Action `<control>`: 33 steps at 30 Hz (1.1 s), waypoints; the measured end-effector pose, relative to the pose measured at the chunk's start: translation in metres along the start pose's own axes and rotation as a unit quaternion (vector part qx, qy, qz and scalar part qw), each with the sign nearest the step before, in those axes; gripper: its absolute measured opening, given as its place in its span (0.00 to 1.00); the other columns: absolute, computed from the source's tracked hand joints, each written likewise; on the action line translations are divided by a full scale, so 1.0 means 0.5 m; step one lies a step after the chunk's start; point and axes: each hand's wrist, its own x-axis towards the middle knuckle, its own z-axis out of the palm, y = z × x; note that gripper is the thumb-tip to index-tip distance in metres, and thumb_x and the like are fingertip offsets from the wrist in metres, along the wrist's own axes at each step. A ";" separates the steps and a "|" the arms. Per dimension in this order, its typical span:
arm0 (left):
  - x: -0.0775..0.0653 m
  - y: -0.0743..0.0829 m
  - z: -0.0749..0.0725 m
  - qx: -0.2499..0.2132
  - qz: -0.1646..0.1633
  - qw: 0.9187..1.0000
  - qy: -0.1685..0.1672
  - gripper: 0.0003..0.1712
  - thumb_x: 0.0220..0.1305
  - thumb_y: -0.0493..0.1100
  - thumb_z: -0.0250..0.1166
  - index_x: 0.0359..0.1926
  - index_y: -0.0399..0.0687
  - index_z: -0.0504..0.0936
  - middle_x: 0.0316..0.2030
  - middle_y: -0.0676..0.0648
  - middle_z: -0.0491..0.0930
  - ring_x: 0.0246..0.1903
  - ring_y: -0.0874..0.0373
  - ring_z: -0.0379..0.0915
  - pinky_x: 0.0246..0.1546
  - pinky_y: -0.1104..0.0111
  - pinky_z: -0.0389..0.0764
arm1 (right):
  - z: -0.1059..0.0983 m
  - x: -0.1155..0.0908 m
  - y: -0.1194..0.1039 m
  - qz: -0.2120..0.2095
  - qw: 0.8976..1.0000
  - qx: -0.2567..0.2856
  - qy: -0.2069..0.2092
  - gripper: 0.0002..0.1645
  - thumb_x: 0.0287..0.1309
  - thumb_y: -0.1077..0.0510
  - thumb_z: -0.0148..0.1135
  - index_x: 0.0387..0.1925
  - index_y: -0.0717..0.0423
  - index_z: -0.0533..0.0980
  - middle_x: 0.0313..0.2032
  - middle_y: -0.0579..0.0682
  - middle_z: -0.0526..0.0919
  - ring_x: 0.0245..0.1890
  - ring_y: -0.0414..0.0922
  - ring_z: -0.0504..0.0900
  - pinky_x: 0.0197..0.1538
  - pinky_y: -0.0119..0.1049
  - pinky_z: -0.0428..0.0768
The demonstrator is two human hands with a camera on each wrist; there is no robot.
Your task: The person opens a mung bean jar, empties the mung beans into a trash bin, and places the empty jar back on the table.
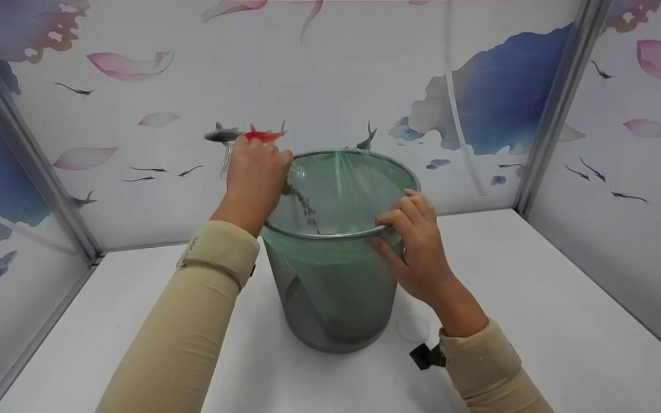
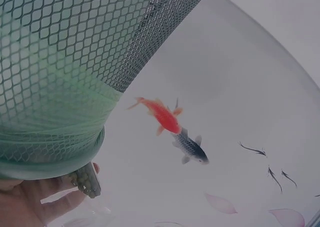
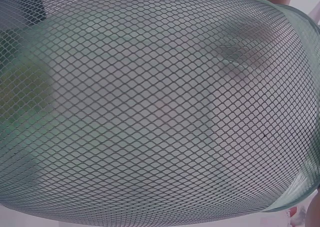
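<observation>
- The left grip point(image 1: 257, 180) holds a clear container point(image 1: 298, 171), tipped with its mouth toward the inside of the mesh bin point(image 1: 336, 304), to that grip's right.
- Small dark pieces point(image 1: 307, 212) fall into the bin, below and right of the left grip.
- The right grip point(image 1: 416, 244) clasps the bin's rim, thumb outside.
- Between both grips, a green liner point(image 1: 345, 178) folds over the rim.
- Below the right grip, a clear disc point(image 1: 413, 329) lies on the worktop point(image 1: 537, 287).
</observation>
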 end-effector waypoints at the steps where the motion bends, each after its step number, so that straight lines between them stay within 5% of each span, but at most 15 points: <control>1: 0.000 0.000 0.000 0.000 0.000 1.000 0.000 0.28 0.52 0.45 0.77 0.55 0.47 0.80 0.50 0.39 0.83 0.50 0.39 0.77 0.54 0.49 0.74 | 0.000 0.000 0.000 -0.001 1.000 -0.002 0.000 0.21 0.69 0.42 0.55 0.36 0.57 0.75 0.33 0.51 0.72 0.41 0.51 0.69 0.68 0.57 0.58; 33: 0.003 0.000 -0.003 0.028 0.020 0.999 -0.016 0.20 0.58 0.42 0.72 0.51 0.44 0.80 0.45 0.39 0.84 0.46 0.41 0.79 0.53 0.50 0.74 | 0.001 0.003 -0.001 -0.010 1.000 0.005 0.012 0.21 0.68 0.42 0.56 0.36 0.58 0.75 0.33 0.51 0.73 0.40 0.51 0.69 0.66 0.58 0.60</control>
